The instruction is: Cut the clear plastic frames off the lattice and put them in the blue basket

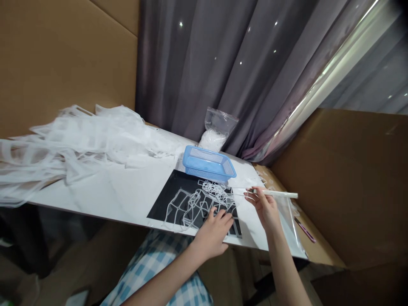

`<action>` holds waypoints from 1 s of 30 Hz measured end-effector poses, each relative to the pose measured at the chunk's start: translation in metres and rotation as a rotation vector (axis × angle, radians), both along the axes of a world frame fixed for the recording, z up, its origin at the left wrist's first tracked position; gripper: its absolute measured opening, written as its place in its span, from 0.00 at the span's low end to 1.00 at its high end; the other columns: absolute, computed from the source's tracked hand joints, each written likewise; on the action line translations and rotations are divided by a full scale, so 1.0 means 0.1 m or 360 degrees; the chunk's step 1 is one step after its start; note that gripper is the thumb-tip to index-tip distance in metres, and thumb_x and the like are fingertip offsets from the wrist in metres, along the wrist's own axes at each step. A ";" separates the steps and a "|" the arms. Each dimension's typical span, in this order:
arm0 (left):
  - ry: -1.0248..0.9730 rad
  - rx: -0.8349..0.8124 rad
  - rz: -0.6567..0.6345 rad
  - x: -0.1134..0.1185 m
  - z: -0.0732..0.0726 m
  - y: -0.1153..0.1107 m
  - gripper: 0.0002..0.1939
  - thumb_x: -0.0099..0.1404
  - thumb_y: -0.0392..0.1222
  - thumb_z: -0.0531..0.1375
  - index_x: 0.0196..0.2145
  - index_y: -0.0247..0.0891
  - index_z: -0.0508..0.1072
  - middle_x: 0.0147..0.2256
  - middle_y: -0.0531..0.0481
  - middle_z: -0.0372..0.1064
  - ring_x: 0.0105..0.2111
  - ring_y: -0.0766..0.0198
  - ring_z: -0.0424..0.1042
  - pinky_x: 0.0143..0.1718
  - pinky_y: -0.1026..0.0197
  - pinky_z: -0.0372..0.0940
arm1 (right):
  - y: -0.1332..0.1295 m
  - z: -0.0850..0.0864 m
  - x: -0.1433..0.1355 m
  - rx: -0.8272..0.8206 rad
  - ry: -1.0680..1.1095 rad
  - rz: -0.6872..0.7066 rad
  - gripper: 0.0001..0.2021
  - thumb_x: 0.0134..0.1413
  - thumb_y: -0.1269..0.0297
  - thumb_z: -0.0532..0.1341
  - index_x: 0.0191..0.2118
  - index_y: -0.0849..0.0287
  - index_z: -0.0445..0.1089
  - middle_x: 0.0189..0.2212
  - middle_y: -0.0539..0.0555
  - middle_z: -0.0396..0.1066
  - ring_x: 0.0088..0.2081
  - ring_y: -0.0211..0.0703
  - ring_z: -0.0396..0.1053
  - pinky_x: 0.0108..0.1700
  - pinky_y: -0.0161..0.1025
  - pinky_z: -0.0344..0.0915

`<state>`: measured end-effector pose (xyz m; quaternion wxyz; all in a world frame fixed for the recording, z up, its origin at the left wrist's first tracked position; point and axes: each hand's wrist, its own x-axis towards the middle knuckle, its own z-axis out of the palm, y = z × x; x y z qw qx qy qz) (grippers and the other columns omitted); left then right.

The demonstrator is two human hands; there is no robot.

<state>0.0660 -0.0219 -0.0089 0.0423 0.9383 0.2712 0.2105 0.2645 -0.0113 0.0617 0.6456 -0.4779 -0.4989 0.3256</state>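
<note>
My left hand (214, 231) rests on the near right part of a black sheet (164, 199), fingers apart and lying over thin white cut-out lattice strips (194, 208). My right hand (267, 208) is raised above the white table just right of the sheet. Its fingers close round a slim white pen-shaped tool (283, 194), held nearly level with its dark, narrow end to the left. What kind of tool it is, I cannot tell. A tangled heap of small white outline pieces (216, 191) lies at the sheet's far right, close to a blue plastic basket (208, 173).
Behind the basket stands a clear zip bag (213, 138) of white bits. Many translucent white sheets (95, 136) are piled at the left. A pink-handled cutter (306, 231) lies on cardboard at the right. Cardboard panels (66, 55) and a grey curtain (197, 63) enclose the table (95, 195).
</note>
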 end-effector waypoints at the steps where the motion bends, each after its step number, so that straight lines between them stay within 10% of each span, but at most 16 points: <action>1: -0.0009 0.0017 -0.0006 0.00 0.00 0.00 0.30 0.62 0.50 0.62 0.57 0.33 0.64 0.59 0.42 0.64 0.58 0.47 0.59 0.62 0.37 0.50 | 0.02 -0.02 -0.02 -0.0021 -0.0005 0.0011 0.19 0.51 0.45 0.68 0.37 0.56 0.76 0.37 0.56 0.79 0.38 0.49 0.79 0.40 0.44 0.76; 8: -0.0147 0.0149 -0.0125 -0.21 0.01 -0.12 0.26 0.65 0.44 0.60 0.59 0.38 0.62 0.61 0.46 0.61 0.59 0.50 0.59 0.60 0.42 0.53 | 0.06 -0.20 -0.10 -0.0145 -0.0214 -0.0111 0.18 0.50 0.48 0.69 0.38 0.59 0.79 0.49 0.60 0.75 0.51 0.55 0.72 0.47 0.46 0.73; 15: -0.0330 0.0146 -0.0246 -0.57 -0.11 -0.22 0.16 0.71 0.37 0.53 0.55 0.39 0.66 0.54 0.49 0.70 0.53 0.61 0.66 0.56 0.54 0.59 | -0.43 -0.42 -0.11 -0.0291 -0.0451 0.0117 0.17 0.54 0.48 0.66 0.34 0.59 0.80 0.36 0.58 0.78 0.39 0.50 0.75 0.42 0.42 0.73; 30: -0.0260 0.0275 -0.0226 -0.38 -0.18 -0.20 0.22 0.67 0.33 0.56 0.58 0.35 0.64 0.54 0.47 0.70 0.52 0.58 0.67 0.52 0.53 0.59 | -0.75 -0.63 -0.09 -0.0238 -0.0856 0.0299 0.12 0.63 0.57 0.61 0.37 0.57 0.79 0.37 0.57 0.78 0.40 0.48 0.75 0.44 0.40 0.70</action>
